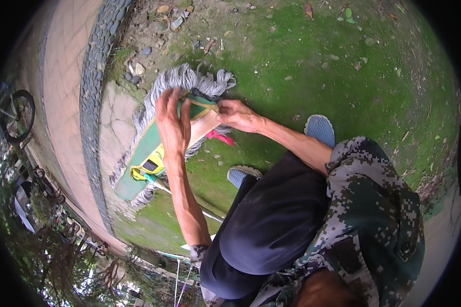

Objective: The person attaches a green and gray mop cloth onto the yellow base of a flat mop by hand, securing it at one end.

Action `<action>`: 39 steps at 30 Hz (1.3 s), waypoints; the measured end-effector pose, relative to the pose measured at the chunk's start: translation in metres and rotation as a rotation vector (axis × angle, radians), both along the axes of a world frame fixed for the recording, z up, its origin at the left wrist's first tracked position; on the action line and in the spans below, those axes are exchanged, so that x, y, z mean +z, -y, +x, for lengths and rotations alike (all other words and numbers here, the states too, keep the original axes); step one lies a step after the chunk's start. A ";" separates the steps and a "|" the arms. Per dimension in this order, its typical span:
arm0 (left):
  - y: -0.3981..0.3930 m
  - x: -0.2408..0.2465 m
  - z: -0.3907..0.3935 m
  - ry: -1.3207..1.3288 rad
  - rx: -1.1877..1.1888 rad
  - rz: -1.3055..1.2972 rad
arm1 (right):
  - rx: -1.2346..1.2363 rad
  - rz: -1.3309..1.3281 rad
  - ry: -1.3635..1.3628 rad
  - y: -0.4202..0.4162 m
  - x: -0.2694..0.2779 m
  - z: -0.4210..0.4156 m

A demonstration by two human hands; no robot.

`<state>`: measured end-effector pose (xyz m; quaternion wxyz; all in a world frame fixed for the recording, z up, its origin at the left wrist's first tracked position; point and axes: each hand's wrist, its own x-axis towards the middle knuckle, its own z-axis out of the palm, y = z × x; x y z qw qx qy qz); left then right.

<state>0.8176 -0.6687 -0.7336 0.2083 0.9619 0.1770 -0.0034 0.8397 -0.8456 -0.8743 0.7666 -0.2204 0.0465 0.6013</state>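
Note:
A flat dust mop head (138,147) lies on the ground before me, with a green fabric backing edged in yellow and a fringe of grey yarn (182,76). A bare wooden board (205,126) lies along it, one end close to the green end pocket (196,109). My right hand (236,115) pinches the yellow-edged corner of that pocket, beside the board's end. My left hand (173,122) is over the backing, its thumb and fingers apart near the pocket's other side; its fingertips are slightly blurred. A yellow handle clamp (153,163) sits on the mop, joined to a pale pole (211,216).
A pink cloth strip (221,137) lies beside the board. Mossy ground (292,69) surrounds my blue shoes (319,129). To the left are cracked concrete (119,103), a pebble border (96,57) and a paved path (63,57). A bicycle wheel (17,115) stands beyond.

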 end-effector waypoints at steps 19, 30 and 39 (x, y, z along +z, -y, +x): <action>-0.037 -0.030 0.010 -0.296 -0.048 -0.524 | 0.074 0.002 0.273 0.005 -0.020 -0.020; -0.015 -0.004 -0.006 0.044 0.219 -0.199 | 0.153 -0.020 0.409 -0.005 -0.024 0.000; 0.069 0.040 -0.104 0.374 1.007 -0.423 | 0.036 0.146 0.035 -0.051 0.018 -0.023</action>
